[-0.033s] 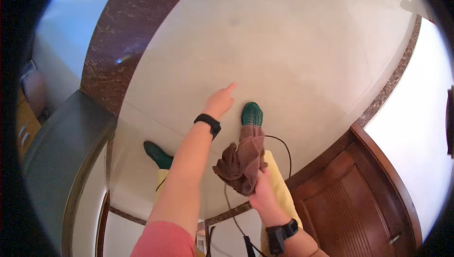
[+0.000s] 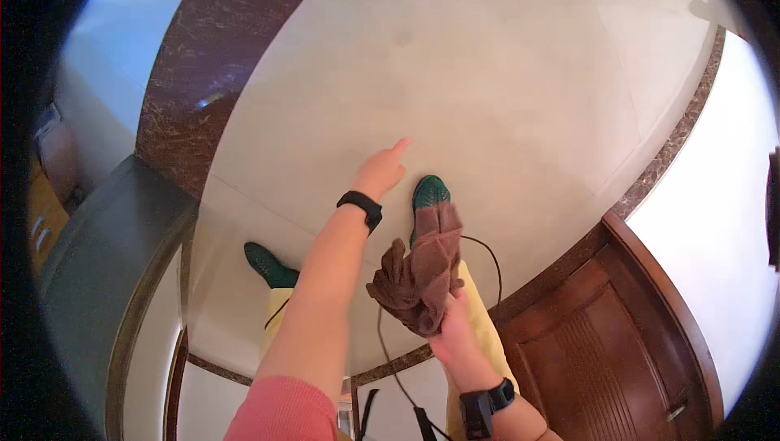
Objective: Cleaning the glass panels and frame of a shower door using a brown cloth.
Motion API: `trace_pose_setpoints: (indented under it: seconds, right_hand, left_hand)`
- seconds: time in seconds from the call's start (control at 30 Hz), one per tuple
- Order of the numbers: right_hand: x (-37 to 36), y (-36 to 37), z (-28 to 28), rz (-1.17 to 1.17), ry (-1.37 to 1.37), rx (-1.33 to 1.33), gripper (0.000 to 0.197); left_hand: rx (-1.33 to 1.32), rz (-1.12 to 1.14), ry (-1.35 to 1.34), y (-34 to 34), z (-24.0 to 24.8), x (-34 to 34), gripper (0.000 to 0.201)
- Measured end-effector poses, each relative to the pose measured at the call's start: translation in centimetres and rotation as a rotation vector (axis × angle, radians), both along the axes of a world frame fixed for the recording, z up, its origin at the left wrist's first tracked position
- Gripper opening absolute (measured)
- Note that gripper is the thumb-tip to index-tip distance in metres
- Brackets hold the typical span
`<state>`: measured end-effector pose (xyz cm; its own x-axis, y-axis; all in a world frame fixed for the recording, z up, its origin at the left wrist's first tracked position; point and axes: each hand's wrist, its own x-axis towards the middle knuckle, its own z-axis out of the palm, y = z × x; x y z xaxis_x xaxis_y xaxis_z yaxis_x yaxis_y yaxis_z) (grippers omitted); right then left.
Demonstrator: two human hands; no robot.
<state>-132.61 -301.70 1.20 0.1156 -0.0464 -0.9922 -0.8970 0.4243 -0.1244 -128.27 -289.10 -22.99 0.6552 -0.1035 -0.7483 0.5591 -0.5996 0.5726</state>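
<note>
My left hand [image 2: 380, 173] reaches forward over the pale floor, its index finger stretched out and the other fingers partly curled. Nothing is in it. Lower and to the right, my right hand [image 2: 455, 339] is closed around a bunch of brown knit gloves [image 2: 426, 274]. Finger-shaped parts flop to the left, while a flatter, lighter cuff-like part extends forward over my right shoe [image 2: 431, 191]. My grip hides part of the fabric, so I cannot tell exactly how many gloves there are. Each wrist has a black band.
A brown wooden door [image 2: 601, 343] stands at the lower right. To the left is a dark grey padded surface [image 2: 106, 222] beside a dark marble strip [image 2: 195, 75]. My left shoe [image 2: 270, 265] is on the floor, and a black cable [image 2: 496, 266] hangs near my right leg.
The brown gloves have shifted slightly, their front end tipping to the right and covering more of the shoe. My left hand has moved a touch right and forward.
</note>
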Motion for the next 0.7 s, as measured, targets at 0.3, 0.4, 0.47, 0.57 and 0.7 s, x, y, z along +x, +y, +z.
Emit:
trace_pose_setpoints:
  seconds: [0.3,0.4,0.47,0.57,0.7]
  right_hand:
    - [1.8,-0.6,0.6,0.017,0.074,-0.001,0.034]
    - [1.6,0.1,0.7,-0.005,0.102,-0.008,0.034]
    - [1.2,1.0,0.7,0.034,0.098,0.023,0.034]
    - [0.3,1.6,0.3,0.085,0.112,0.028,0.034]
    - [-0.9,2.5,0.0,0.117,0.116,0.034,0.033]
  left_hand:
    - [0.387,-0.306,-0.278,0.0,-4.2,-0.9,0.055]
    - [0.477,-0.313,-0.16,2.2,-2.6,-0.6,0.055]
    - [0.556,-0.252,-0.2,4.9,-3.1,-1.6,0.054]
    - [0.718,-0.249,-0.202,8.5,-2.7,-3.0,0.055]
    - [0.83,-0.276,-0.072,12.3,-1.9,-4.9,0.059]
